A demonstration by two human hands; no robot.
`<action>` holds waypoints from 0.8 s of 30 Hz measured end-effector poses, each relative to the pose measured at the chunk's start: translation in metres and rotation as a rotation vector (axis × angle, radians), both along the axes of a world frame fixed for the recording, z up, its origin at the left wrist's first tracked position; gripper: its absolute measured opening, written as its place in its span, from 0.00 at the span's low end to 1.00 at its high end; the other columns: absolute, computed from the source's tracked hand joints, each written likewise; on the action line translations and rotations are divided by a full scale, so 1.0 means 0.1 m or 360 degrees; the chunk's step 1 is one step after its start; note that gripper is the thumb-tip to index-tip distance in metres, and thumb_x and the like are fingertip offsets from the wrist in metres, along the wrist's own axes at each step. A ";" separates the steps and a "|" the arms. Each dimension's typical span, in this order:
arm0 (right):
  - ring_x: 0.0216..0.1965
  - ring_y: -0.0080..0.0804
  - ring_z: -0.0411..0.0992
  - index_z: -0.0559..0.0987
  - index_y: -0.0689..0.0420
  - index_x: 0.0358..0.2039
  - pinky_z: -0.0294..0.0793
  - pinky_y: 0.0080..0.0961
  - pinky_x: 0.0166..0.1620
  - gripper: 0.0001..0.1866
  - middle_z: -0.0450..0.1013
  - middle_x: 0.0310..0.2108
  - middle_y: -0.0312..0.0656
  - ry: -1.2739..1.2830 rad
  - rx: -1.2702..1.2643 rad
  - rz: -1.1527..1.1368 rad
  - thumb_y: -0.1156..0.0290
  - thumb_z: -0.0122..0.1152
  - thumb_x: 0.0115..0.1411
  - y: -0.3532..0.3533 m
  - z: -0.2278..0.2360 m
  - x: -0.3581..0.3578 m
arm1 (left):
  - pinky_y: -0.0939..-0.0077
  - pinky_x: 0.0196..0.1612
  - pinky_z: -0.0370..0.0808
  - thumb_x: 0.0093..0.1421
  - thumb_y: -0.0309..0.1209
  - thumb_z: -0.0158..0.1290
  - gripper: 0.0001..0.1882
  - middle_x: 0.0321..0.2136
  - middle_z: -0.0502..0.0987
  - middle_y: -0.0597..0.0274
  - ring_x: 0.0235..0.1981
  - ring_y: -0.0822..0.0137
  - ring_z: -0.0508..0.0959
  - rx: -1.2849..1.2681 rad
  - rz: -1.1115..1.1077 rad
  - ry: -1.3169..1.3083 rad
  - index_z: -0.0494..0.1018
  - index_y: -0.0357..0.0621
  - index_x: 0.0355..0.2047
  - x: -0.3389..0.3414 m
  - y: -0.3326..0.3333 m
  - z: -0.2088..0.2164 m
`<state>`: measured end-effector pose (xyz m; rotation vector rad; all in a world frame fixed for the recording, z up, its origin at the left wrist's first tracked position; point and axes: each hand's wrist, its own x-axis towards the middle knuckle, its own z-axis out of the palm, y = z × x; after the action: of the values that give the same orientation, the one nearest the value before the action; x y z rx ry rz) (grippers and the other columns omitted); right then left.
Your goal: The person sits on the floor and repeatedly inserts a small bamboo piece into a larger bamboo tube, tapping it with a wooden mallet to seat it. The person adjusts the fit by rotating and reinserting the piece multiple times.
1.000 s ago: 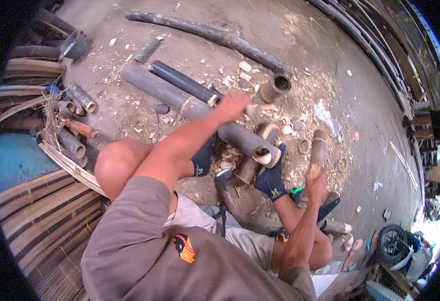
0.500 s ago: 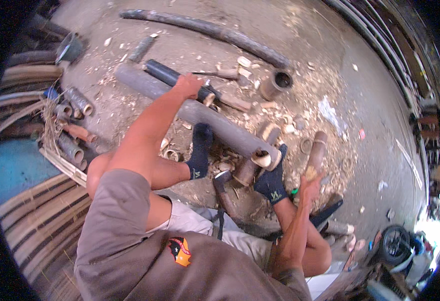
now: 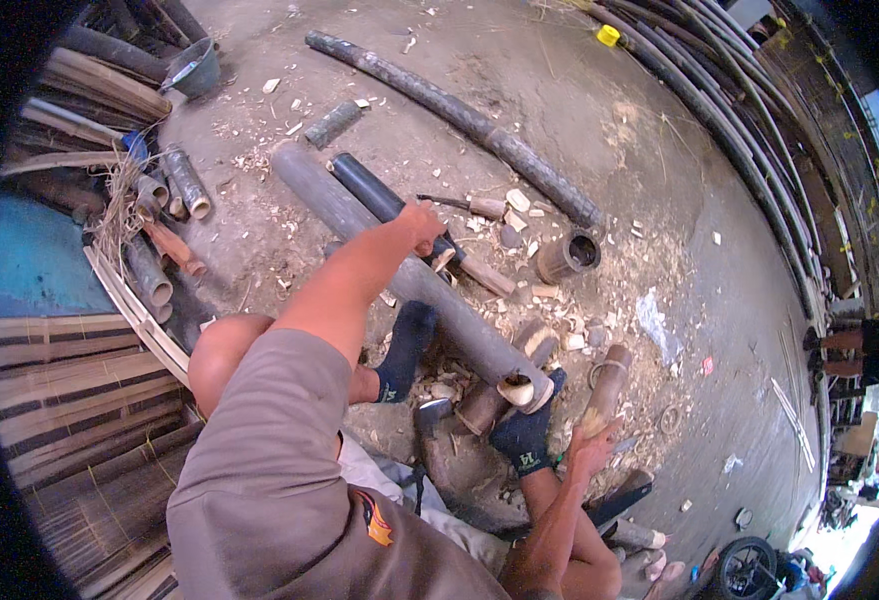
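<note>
My left hand (image 3: 421,228) is closed over the near end of a black tube (image 3: 364,183), which lies along the far side of a thick grey-brown bamboo pole (image 3: 429,285). A pale cut end shows just below the fingers. At the right, my right hand (image 3: 591,450) grips the lighter, narrowed end of a short brown wooden club (image 3: 607,385), its thicker end pointing away from me. The pole slants between my feet. At its near end, a side opening shows pale wood, and a short wooden block (image 3: 484,405) sits beneath it.
A wooden-handled blade (image 3: 486,207) and an upright hollow bamboo section (image 3: 567,257) stand among wood chips beyond the pole. Farther off lies a long dark pole (image 3: 459,118). Several bamboo tubes (image 3: 187,185) and a bucket (image 3: 192,68) are at left, a wheel (image 3: 747,568) at lower right.
The view has swung, so the scene sits lower. My left hand still rests over the black tube's near end; my right hand still holds the wooden club.
</note>
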<state>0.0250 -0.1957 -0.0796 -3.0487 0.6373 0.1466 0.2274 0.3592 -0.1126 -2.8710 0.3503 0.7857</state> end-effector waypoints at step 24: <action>0.54 0.45 0.76 0.62 0.66 0.67 0.77 0.42 0.57 0.46 0.74 0.55 0.54 -0.0442 0.2349 0.0652 0.61 0.78 0.55 1.52 1.10 -0.47 | 0.69 0.43 0.75 0.47 0.29 0.63 0.23 0.37 0.78 0.62 0.40 0.67 0.77 -0.3080 -0.0636 0.0813 0.74 0.38 0.45 -0.74 -2.26 3.41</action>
<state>-0.0216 -0.0435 0.0302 -1.6460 -0.1524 0.1105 0.1536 0.1331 0.2286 -3.2744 3.0321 1.5886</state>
